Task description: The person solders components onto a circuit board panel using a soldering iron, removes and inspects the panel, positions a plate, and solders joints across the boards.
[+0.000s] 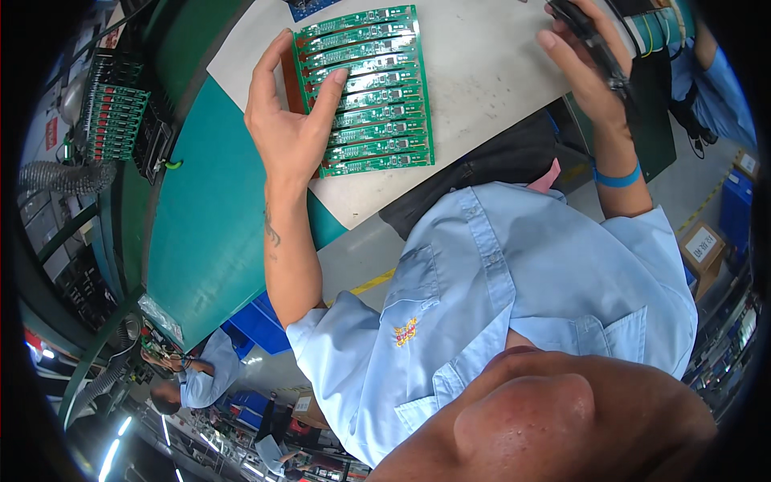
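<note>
A green circuit board panel (377, 104), made of several narrow strips side by side, lies on the pale sheet on the bench. My left hand (293, 124) grips its left side, the thumb resting on the face of the strips and the fingers along the edge. A brown-orange piece (291, 76) shows between my fingers and the panel. Off to the right, apart from the panel, my right hand (594, 68) is closed round a long black tool (590, 36) with a tapered end; its exact kind is unclear. A blue band circles my right wrist.
The pale sheet (498, 88) covers part of a green bench mat (205, 217). A rack of green boards (116, 122) stands at left beside a ribbed hose (68, 175). Teal equipment with wires (658, 32) sits at far right. A co-worker (209, 373) is at lower left.
</note>
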A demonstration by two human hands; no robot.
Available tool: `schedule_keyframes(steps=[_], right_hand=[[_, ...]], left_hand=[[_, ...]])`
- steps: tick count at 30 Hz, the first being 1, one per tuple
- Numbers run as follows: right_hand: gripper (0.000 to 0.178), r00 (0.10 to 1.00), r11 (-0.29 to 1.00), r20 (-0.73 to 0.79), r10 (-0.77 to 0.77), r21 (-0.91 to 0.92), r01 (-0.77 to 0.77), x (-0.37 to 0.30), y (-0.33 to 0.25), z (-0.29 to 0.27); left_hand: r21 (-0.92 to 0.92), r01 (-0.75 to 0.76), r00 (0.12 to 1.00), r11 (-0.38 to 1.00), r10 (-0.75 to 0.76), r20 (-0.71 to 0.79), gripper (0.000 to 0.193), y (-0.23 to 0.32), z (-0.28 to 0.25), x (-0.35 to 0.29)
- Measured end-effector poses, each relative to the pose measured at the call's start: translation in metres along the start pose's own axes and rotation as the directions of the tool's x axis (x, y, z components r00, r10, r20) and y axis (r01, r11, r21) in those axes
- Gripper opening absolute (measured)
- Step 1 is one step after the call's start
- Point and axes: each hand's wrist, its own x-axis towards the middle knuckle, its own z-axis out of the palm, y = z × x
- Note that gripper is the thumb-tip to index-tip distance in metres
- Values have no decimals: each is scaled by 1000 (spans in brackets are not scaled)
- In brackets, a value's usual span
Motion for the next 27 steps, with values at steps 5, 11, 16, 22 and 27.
schedule_keyframes(steps=[5, 11, 16, 22, 27], right_hand=[[55, 992, 993, 79, 94, 58, -99, -1, -16, 7], [49, 932, 994, 347, -105, 51, 92, -3, -45, 16], [48, 903, 990, 406, -142, 79, 120, -1, -41, 24], [48, 908, 991, 403, -114, 108, 76, -2, -38, 30], [47, 906, 992, 409, -110, 99, 75, -2, -39, 29]], left_hand=[[-18, 129, 991, 991, -129, 40, 63, 1, -1, -1], [185, -200, 979, 962, 203, -1, 55, -27, 4, -4], [168, -135, 991, 977, 129, 43, 51, -16, 2, -3], [149, -98, 995, 984, 91, 51, 51, -15, 3, -4], [151, -69, 996, 986, 60, 68, 53, -14, 1, -5]])
